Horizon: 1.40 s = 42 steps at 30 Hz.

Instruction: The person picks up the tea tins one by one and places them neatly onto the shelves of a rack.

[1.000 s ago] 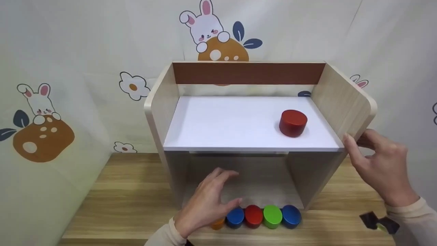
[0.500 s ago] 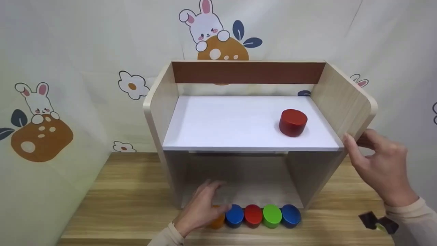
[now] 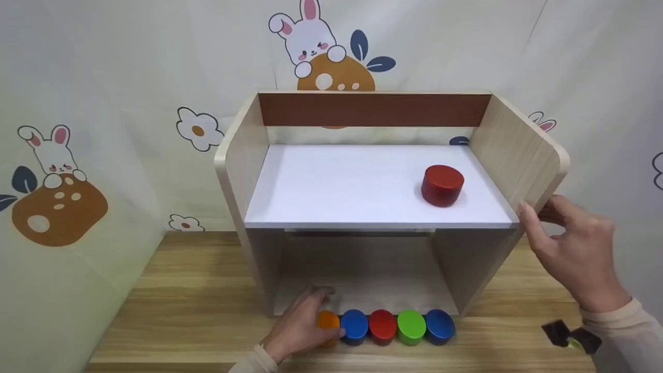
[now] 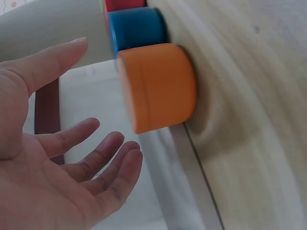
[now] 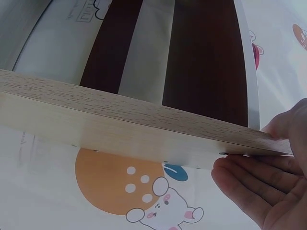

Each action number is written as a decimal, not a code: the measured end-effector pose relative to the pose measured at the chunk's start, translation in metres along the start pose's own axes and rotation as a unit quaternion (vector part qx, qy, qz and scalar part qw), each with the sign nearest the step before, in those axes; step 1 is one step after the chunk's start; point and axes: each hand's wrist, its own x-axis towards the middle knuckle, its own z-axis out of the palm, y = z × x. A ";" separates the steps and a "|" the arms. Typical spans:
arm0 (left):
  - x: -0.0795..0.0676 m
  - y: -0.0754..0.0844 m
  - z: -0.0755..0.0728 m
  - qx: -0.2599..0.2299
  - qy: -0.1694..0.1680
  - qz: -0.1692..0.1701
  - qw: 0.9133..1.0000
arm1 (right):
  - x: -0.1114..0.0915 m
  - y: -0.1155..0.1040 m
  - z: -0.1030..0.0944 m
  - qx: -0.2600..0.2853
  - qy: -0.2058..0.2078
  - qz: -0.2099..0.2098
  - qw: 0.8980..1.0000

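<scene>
My left hand (image 3: pixel 298 326) is beside an orange cylinder block (image 3: pixel 327 324), thumb and fingers spread and apart from it; the left wrist view shows a gap between the fingertips and the orange block (image 4: pixel 158 88). To its right, in a row, stand a blue block (image 3: pixel 354 325), a red block (image 3: pixel 382 325), a green block (image 3: pixel 411 325) and another blue block (image 3: pixel 440 325). My right hand (image 3: pixel 580 254) grips the front edge of the right side panel (image 5: pixel 144 122) of a wooden shelf, thumb inside, fingers outside.
A larger-looking red cylinder (image 3: pixel 442 185) stands on the white upper board (image 3: pixel 336 181) of the shelf. The shelf stands on a wood-grain table (image 3: pixel 181 311), the row of blocks along its front base. A patterned cloth (image 3: pixel 129 77) hangs behind.
My left hand has moved down and slightly left, from above the row to beside the orange block. The right hand keeps its grip on the side panel. The blocks have not visibly moved.
</scene>
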 end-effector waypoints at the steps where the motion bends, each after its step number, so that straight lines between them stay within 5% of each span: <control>1: 0.000 -0.002 0.001 0.004 0.000 0.001 1.000 | 0.000 0.000 0.000 0.001 -0.001 0.001 1.000; 23: -0.003 -0.017 0.013 -0.032 -0.026 -0.042 0.998 | 0.000 -0.001 0.000 0.006 -0.002 0.011 1.000; 33: -0.010 -0.025 0.020 -0.036 0.005 -0.015 0.999 | -0.001 -0.001 0.000 0.004 -0.003 0.014 1.000; 42: -0.011 -0.025 0.023 -0.056 0.022 -0.026 0.998 | -0.002 -0.001 0.001 0.003 -0.004 0.016 1.000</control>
